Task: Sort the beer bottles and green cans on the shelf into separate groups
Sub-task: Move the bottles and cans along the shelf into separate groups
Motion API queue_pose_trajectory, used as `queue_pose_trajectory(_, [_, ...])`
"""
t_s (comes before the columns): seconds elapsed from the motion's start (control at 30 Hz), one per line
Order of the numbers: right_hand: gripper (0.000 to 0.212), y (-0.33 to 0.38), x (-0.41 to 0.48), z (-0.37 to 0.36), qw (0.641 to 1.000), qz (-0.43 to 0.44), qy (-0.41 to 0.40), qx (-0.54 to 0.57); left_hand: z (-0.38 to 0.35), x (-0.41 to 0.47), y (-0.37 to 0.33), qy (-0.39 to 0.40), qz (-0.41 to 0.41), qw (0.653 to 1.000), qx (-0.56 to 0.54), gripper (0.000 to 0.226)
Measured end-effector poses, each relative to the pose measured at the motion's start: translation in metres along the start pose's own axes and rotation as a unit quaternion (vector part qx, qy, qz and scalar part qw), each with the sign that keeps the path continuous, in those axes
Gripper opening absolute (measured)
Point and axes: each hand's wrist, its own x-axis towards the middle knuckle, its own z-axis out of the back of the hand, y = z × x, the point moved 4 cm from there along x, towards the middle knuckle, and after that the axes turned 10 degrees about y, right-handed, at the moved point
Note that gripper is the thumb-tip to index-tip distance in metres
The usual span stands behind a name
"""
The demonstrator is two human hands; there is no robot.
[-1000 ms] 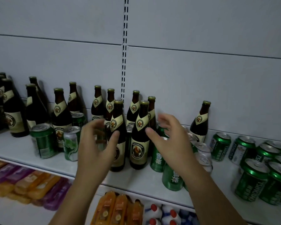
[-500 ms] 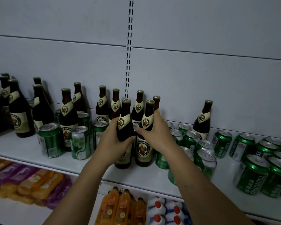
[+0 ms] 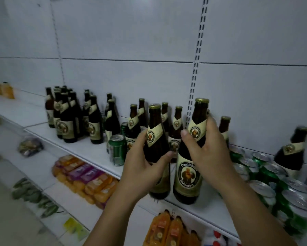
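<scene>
My left hand (image 3: 143, 167) grips a dark beer bottle (image 3: 155, 139) around its shoulder. My right hand (image 3: 209, 151) holds a second beer bottle (image 3: 188, 174) just below the neck. Both bottles are upright near the white shelf's (image 3: 88, 151) front edge; whether they rest on it I cannot tell. A cluster of the same bottles (image 3: 67, 118) stands at the shelf's left. More bottles (image 3: 136, 121) and a green can (image 3: 117, 150) sit behind my left hand. Several green cans (image 3: 273, 183) crowd the right, with a lone bottle (image 3: 291, 151) behind them.
Below, a lower shelf carries orange and purple packets (image 3: 85, 176), orange juice bottles (image 3: 166, 229) and red-capped white bottles (image 3: 216, 237). A crumpled wrapper (image 3: 31, 146) lies at the left. The white slotted back panel (image 3: 197, 64) rises right behind the bottles.
Both hands closed on the two front bottles and brought them toward me. My view has swung left, showing the bottle cluster at the shelf's far end.
</scene>
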Motion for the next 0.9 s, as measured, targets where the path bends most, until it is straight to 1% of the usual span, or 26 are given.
queue_pose_trajectory(0.17, [0.019,0.017,0.006,-0.062,0.994,0.017,0.082,0.071,0.065,-0.035,-0.015,-0.067,0.033,0.994,0.074,0.051])
queue_pose_trajectory(0.3, [0.021,0.032,0.013,-0.131,0.983,0.036,0.146,0.106,0.126,-0.066,-0.008,-0.120,0.071,0.983,0.123,0.052])
queue_pose_trajectory(0.43, [0.022,0.057,0.023,-0.203,0.971,0.042,0.183,0.146,0.193,-0.091,0.007,-0.149,0.097,0.971,0.157,0.049])
queue_pose_trajectory(0.57, [0.026,0.085,0.037,-0.273,0.964,0.052,0.201,0.168,0.259,-0.105,0.027,-0.163,0.106,0.967,0.166,0.049])
queue_pose_trajectory(0.7, [0.026,0.108,0.047,-0.329,0.953,0.044,0.222,0.203,0.314,-0.109,0.041,-0.162,0.112,0.965,0.173,0.049])
queue_pose_trajectory(0.77, [0.024,0.115,0.053,-0.355,0.948,0.041,0.227,0.219,0.338,-0.109,0.050,-0.164,0.114,0.965,0.171,0.048])
queue_pose_trajectory(0.9, [0.025,0.112,0.070,-0.406,0.951,0.032,0.229,0.207,0.378,-0.107,0.080,-0.176,0.126,0.962,0.164,0.053])
